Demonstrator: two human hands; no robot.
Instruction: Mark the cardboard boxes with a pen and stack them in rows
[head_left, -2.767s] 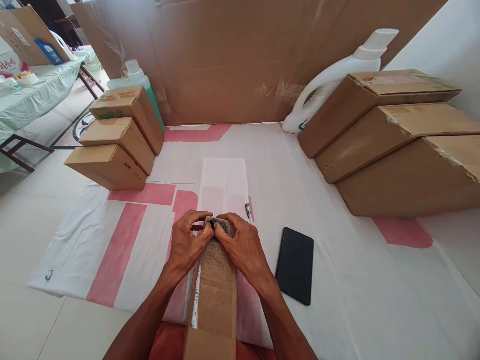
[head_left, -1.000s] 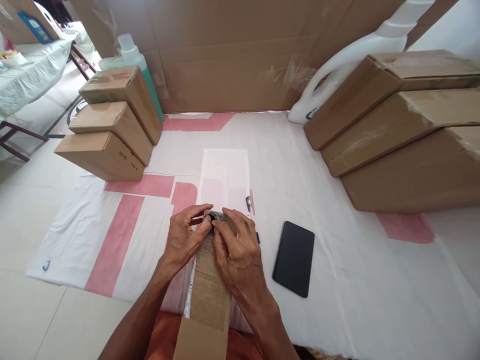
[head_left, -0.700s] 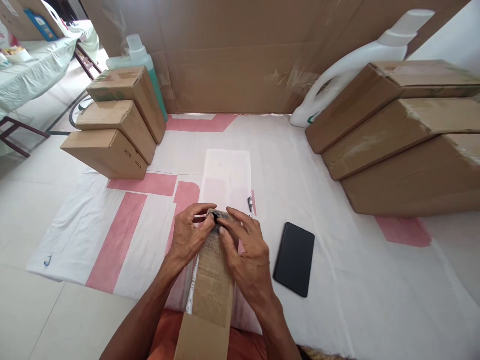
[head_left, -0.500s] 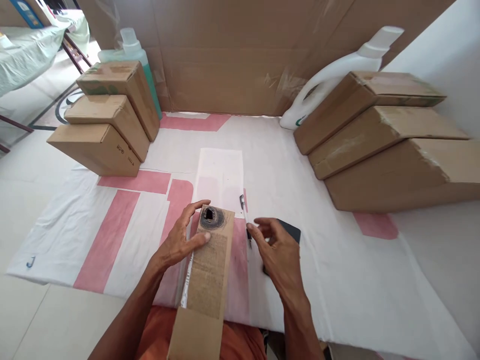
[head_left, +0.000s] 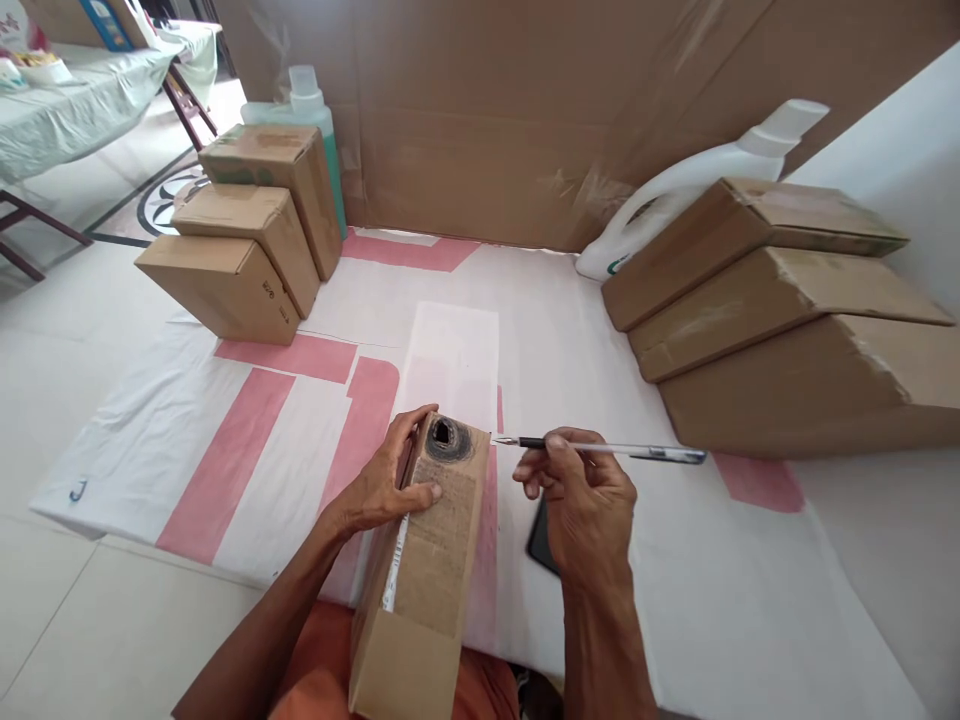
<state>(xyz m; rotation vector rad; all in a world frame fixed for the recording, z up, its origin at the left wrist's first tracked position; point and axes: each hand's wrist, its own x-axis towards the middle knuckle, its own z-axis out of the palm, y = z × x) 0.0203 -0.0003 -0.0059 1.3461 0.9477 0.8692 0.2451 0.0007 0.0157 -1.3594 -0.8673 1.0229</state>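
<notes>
My left hand (head_left: 390, 475) grips a long cardboard box (head_left: 439, 540) by its far end, thumb on the top face and fingers round the left side. Near that end the box has a hole (head_left: 444, 432) ringed by dark scribbled ink. In my right hand (head_left: 589, 500) is a clear-barrelled pen (head_left: 622, 449), pinched between thumb and fingers. Its tip points left, close to the box's right far corner; I cannot tell whether it touches. A white sheet of paper (head_left: 455, 340) lies beyond the box. A dark flat object (head_left: 541, 540) is partly hidden under my right hand.
Three cardboard boxes (head_left: 217, 275) lean at the left, before a bottle of green liquid (head_left: 330, 150). Three more boxes (head_left: 772, 380) stand at the right beside a white jug (head_left: 660, 195). A tall cardboard panel (head_left: 465, 130) closes the back of the cloth-covered table (head_left: 555, 340).
My right hand has picked the pen up off the table and holds it level, tip toward the box. The view has tilted slightly. My left hand keeps its grip on the box.
</notes>
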